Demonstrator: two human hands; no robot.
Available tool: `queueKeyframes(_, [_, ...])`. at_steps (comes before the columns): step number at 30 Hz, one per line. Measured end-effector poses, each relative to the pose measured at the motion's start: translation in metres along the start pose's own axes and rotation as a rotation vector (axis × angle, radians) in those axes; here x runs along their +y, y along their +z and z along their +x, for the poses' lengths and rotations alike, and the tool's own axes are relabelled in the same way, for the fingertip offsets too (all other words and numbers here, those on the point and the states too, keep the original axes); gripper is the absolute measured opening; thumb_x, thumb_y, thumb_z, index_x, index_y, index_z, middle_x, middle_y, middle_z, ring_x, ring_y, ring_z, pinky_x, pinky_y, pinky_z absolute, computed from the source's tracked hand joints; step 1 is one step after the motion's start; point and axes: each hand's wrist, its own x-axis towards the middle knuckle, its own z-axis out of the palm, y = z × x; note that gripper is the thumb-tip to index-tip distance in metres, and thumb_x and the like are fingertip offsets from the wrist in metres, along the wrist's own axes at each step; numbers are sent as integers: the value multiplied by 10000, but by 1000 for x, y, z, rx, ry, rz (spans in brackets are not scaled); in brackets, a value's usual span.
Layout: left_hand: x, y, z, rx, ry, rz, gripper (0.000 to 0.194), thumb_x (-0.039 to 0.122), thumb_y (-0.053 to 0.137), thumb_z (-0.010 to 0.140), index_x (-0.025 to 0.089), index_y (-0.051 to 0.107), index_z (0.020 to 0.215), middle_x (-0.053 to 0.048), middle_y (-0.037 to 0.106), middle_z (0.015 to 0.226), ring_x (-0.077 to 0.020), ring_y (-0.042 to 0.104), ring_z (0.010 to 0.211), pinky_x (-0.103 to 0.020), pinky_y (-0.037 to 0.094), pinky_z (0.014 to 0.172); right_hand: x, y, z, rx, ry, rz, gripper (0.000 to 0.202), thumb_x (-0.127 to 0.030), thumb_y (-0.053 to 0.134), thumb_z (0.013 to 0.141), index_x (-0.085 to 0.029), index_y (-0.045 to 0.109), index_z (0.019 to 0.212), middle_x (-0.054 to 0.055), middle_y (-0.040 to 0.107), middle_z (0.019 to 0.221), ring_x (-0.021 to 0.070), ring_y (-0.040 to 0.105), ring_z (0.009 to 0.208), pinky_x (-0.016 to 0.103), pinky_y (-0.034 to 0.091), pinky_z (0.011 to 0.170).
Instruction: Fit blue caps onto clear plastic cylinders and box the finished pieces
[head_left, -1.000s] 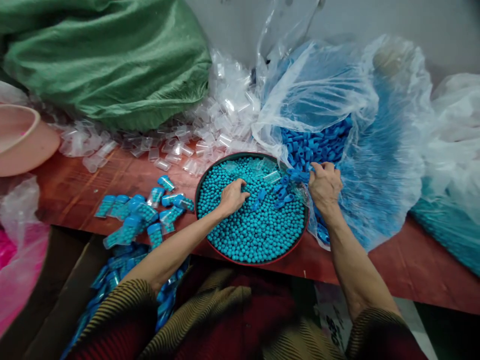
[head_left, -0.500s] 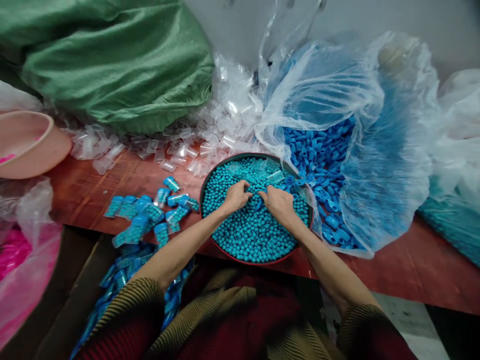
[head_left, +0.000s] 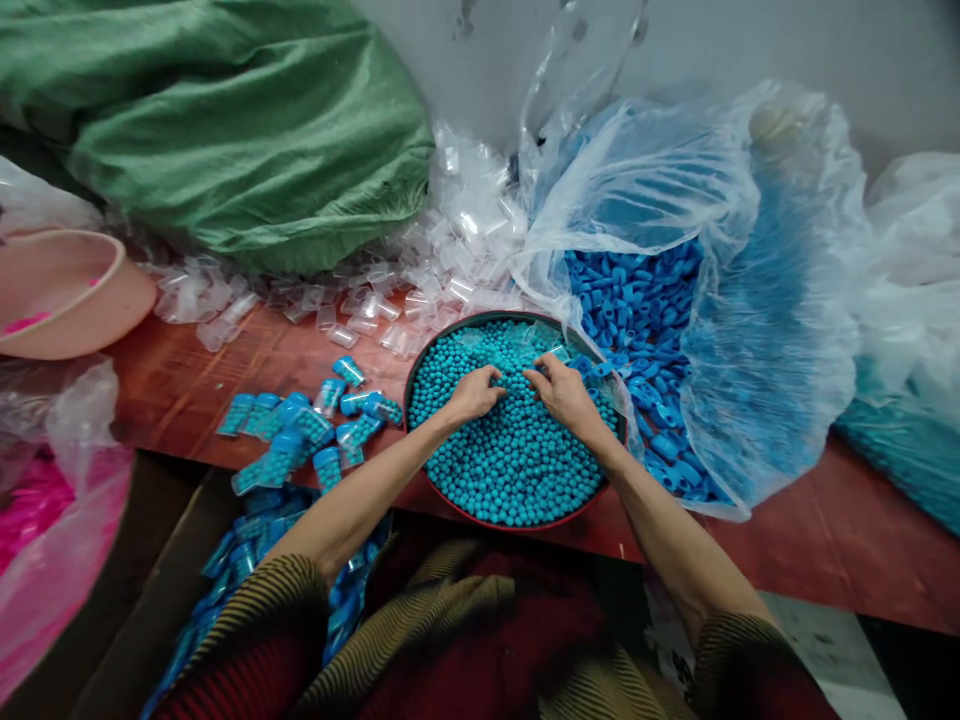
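Observation:
A round dark-rimmed tub full of small turquoise balls sits in front of me. Over the left half of the balls, my left hand is closed with curled fingers; whatever is in it is hidden. My right hand hovers across from it, the thumb and bent forefinger apart. Close to those fingertips lie clear plastic tubes on the balls. A few blue caps rest at the tub's right edge.
Filled blue-capped tubes lie left of the tub, with more below the table edge. Clear empty tubes pile up behind. An open bag of blue caps stands right. A green sack and pink basin are left.
My right hand has opened slightly, its forefinger lifting away from the thumb near the clear tubes. A blue piece between the hands no longer shows. The left hand has barely moved.

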Motion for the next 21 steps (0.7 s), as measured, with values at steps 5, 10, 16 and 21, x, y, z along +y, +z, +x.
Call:
queueKeyframes(5, [-4, 0, 5, -56, 33, -64, 149, 176, 585, 720, 128, 630, 854, 2, 613, 732, -142, 541, 694, -258, 432, 704, 0, 21, 6, -198, -101, -156, 279, -208, 378, 929, -138, 583, 1104, 118, 667, 1028, 204, 614, 956, 293, 440, 814])
queueKeyframes(10, [-5, -11, 0, -61, 78, -160, 148, 156, 549, 723, 133, 610, 855, 17, 601, 767, -114, 524, 711, -223, 422, 692, 17, 14, 1, -273, -114, -55, 254, -168, 509, 847, -130, 619, 1072, 123, 676, 992, 212, 627, 912, 313, 460, 828])
queueKeyframes(16, [7, -20, -17, -95, 58, -455, 135, 203, 527, 764, 154, 531, 890, 74, 397, 582, -66, 365, 513, -167, 326, 476, 7, 24, 0, 37, 82, 547, 288, -337, 511, 834, -187, 638, 1044, 37, 686, 828, 154, 604, 578, 272, 488, 503])
queueKeyframes(21, [9, -15, -28, -152, -14, -651, 261, 276, 552, 767, 170, 481, 995, 53, 482, 684, -69, 474, 514, -170, 409, 439, 2, 33, -7, -3, -6, 689, 311, -373, 530, 804, -206, 669, 1026, 26, 688, 785, 164, 625, 634, 291, 519, 563])
